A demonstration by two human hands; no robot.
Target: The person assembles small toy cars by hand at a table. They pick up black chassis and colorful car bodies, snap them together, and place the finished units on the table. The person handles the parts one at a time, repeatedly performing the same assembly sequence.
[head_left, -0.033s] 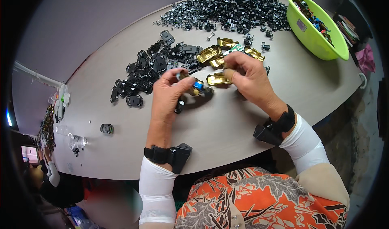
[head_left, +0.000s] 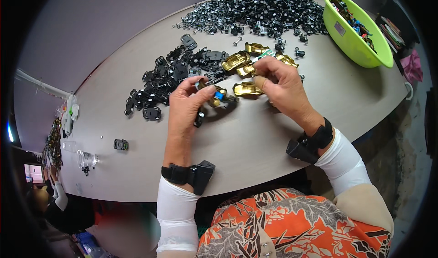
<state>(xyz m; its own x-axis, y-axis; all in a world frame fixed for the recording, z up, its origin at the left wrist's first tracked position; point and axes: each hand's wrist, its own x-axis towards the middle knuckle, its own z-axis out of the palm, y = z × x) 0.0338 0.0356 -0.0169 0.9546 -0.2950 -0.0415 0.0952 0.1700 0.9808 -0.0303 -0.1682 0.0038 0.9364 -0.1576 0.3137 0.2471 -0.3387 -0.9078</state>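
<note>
While the left hand (head_left: 187,104) pinches a small gold toy-car assembly (head_left: 215,97) w/ a blue part showing, fingers curled tight round it just above the table (head_left: 255,139), the right hand (head_left: 282,84) sits close beside, thumb & fingertips closed on what looks like a gold car shell (head_left: 248,89); exact grip can't be told, fingers hide it. Both held near chest-side of the table, prob. so the piece stays steady between the hands. Just beyond: more gold shells (head_left: 237,61) laid in a loose cluster within reach. Left of those, a spread of black chassis parts (head_left: 166,78). Farther back, a big heap of small black wheel/axle bits (head_left: 260,9). Far right, a lime-green bowl (head_left: 360,52) w/ mixed coloured parts.
</note>
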